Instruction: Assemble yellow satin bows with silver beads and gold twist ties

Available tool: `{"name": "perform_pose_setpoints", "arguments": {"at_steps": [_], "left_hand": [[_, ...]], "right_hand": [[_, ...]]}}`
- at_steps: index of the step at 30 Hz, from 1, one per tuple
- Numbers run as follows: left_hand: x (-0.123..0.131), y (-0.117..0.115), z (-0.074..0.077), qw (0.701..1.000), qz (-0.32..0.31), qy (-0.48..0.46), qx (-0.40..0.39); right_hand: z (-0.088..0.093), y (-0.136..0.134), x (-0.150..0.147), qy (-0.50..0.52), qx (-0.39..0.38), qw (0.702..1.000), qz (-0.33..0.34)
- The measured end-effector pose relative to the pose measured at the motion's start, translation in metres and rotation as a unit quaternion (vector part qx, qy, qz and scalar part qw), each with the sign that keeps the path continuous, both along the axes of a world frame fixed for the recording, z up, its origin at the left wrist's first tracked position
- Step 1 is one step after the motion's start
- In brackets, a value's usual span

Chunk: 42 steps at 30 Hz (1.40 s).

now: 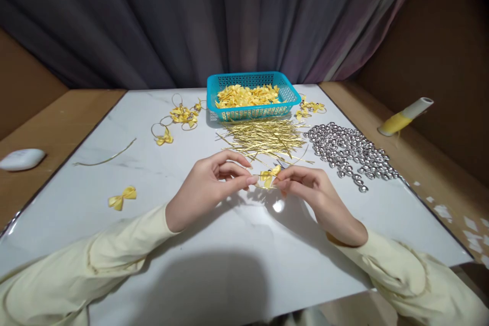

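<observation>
A dark grey-purple fabric curtain (244,20) hangs in deep vertical folds behind a white, grey-veined, marble-patterned tabletop (95,163), its right edge tinged pink and pale green. Plain brown upright panels (428,46) stand at left and right, above flat brown ledges (91,112) flanking the tabletop, where a small, round white glare (279,206) shines.

The only view comes from the wearer's head, at the near side of the counter (214,239). It faces forward and looks down. The left hand (210,183) and the right hand (323,193) are near to it, around the middle; the curtain (183,20) hangs farther, across the top.
</observation>
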<state>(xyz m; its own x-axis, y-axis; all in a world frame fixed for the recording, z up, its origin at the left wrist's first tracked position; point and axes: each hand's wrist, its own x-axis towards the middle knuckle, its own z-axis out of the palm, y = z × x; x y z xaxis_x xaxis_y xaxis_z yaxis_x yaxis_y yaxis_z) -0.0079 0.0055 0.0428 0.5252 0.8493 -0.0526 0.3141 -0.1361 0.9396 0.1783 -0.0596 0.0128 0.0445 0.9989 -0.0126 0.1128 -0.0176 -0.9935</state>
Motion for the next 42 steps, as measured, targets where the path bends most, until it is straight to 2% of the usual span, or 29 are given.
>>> {"name": "perform_pose_setpoints", "arguments": {"at_steps": [4,6,9,14,19,24,27,29,31,34,39,42], "left_hand": [[0.001,0.002,0.002,0.999,0.002,-0.009,-0.054],[0.001,0.003,0.002,0.995,-0.001,-0.025,-0.098],[0.001,0.004,0.002,0.981,-0.005,-0.074,-0.181],[0.002,-0.001,-0.001,0.95,-0.009,-0.097,-0.296],[0.001,-0.004,-0.003,0.946,-0.023,-0.078,-0.313],[0.001,-0.002,-0.002,0.962,-0.021,-0.1,-0.254],[0.001,0.0,0.0,0.963,-0.018,-0.119,-0.241],[0.001,0.0,0.0,0.964,-0.01,-0.13,-0.231],[0.001,0.0,-0.001,0.967,-0.004,-0.137,-0.214],[0.0,0.0,-0.003,0.975,0.008,-0.132,-0.176],[0.0,0.001,-0.004,0.988,0.051,-0.073,-0.128],[0.001,0.0,-0.007,0.989,0.026,-0.063,-0.133]], "right_hand": [[-0.002,-0.004,-0.002,-0.094,0.109,0.989,-0.03],[-0.003,-0.006,-0.003,-0.141,0.188,0.972,-0.032],[-0.006,-0.008,-0.007,-0.203,0.273,0.94,0.0],[-0.017,-0.005,-0.016,-0.277,0.293,0.915,0.027],[-0.021,-0.002,-0.017,-0.265,0.303,0.915,0.01],[-0.015,0.0,-0.012,-0.181,0.243,0.953,0.016],[-0.013,0.003,-0.009,-0.069,0.17,0.982,0.033],[-0.012,0.004,-0.007,0.022,0.124,0.991,0.049],[-0.012,0.006,-0.005,0.097,0.084,0.99,0.061],[-0.012,0.006,-0.003,0.156,0.035,0.984,0.074],[-0.01,0.006,-0.001,0.182,-0.008,0.98,0.083],[-0.009,0.007,-0.001,0.195,-0.01,0.977,0.088]]}}
